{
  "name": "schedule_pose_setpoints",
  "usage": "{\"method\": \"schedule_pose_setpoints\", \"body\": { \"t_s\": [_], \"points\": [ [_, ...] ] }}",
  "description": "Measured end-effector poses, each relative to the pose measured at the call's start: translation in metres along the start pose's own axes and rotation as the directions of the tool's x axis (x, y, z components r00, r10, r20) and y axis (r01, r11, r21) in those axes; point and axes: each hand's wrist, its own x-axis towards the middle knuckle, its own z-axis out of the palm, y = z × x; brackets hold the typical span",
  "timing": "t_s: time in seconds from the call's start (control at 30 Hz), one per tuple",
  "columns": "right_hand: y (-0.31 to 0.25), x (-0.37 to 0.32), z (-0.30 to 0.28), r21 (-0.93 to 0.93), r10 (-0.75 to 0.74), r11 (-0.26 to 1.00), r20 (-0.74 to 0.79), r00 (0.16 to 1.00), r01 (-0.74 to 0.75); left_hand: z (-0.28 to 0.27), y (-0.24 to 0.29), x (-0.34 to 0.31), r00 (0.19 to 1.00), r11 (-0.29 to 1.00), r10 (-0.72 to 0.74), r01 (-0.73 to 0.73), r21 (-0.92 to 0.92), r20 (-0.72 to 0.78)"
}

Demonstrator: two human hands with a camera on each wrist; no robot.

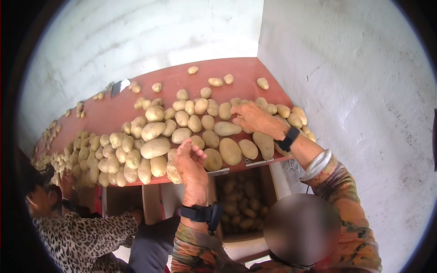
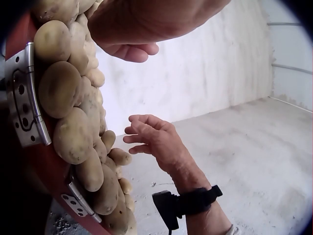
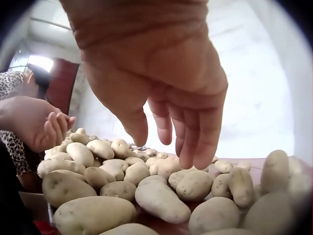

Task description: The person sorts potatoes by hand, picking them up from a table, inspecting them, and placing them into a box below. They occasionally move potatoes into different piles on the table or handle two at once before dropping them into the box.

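Note:
Many potatoes (image 1: pixel 154 148) lie in a wide layer over a red tabletop (image 1: pixel 182 79). My right hand (image 1: pixel 259 119) hovers above the potatoes at the right part of the table; in the right wrist view its fingers (image 3: pixel 198 137) hang down, relaxed, with nothing between them, over a long potato (image 3: pixel 161 199). My left hand (image 1: pixel 191 168) is raised at the table's front edge beside a potato (image 1: pixel 173 172), palm up, its fingers loosely bent; no potato shows in it.
Below the front edge, a box (image 1: pixel 241 236) holds potatoes. Metal hinges (image 1: pixel 259 162) sit on that edge. Another person in a leopard-print top (image 1: pixel 86 234) is at the left. A pale wall (image 1: pixel 355 91) bounds the right side. A dark flat object (image 1: pixel 116 88) lies far back.

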Motion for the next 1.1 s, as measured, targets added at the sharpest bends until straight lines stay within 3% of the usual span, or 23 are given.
{"method": "schedule_pose_setpoints", "body": {
  "t_s": [0.03,0.13,0.23,0.33,0.43,0.57,0.67,0.73,0.87,0.93,1.1],
  "points": [
    [0.003,0.008,0.002,-0.001,-0.001,1.000,-0.004,1.000,0.001,0.001,0.000,0.000,1.000,1.000,-0.009,0.009,-0.009,0.007],
    [-0.001,0.033,-0.001,-0.023,0.169,0.986,0.201,0.965,-0.168,0.001,-0.004,0.001,1.000,1.000,-0.021,0.021,-0.020,0.006],
    [0.000,0.051,0.011,-0.045,0.206,0.979,0.252,0.946,-0.201,0.002,-0.007,0.002,1.000,1.000,-0.021,0.021,-0.021,0.012],
    [-0.009,0.061,0.026,-0.123,0.289,0.955,0.182,0.940,-0.270,0.001,-0.009,0.003,1.000,0.999,-0.012,0.014,-0.050,0.025],
    [-0.004,0.075,0.045,-0.181,0.306,0.946,0.218,0.927,-0.269,0.002,-0.006,0.001,1.000,0.998,-0.031,0.030,-0.055,-0.007],
    [0.008,0.087,0.068,-0.169,0.239,0.964,0.197,0.951,-0.207,-0.003,-0.002,0.004,1.000,0.997,-0.022,0.022,-0.074,-0.002],
    [-0.002,0.092,0.065,-0.199,0.353,0.930,0.263,0.898,-0.308,-0.005,0.005,0.004,0.999,0.997,-0.021,0.019,-0.068,-0.028],
    [-0.003,0.099,0.064,-0.233,0.399,0.917,0.482,0.780,-0.325,-0.005,0.009,0.001,0.999,0.997,-0.022,0.020,-0.072,-0.036],
    [0.000,0.091,0.064,-0.264,0.367,0.925,0.428,0.826,-0.274,-0.005,0.010,0.001,0.999,0.997,-0.020,0.018,-0.075,-0.029],
    [0.000,0.082,0.066,-0.376,0.295,0.908,0.259,0.920,-0.185,-0.005,0.011,0.002,0.999,0.997,-0.020,0.018,-0.079,-0.030],
    [-0.012,0.065,0.043,-0.389,0.311,0.900,0.258,0.915,-0.196,-0.006,0.010,-0.001,0.999,0.997,-0.026,0.024,-0.074,-0.027]
  ]
}}
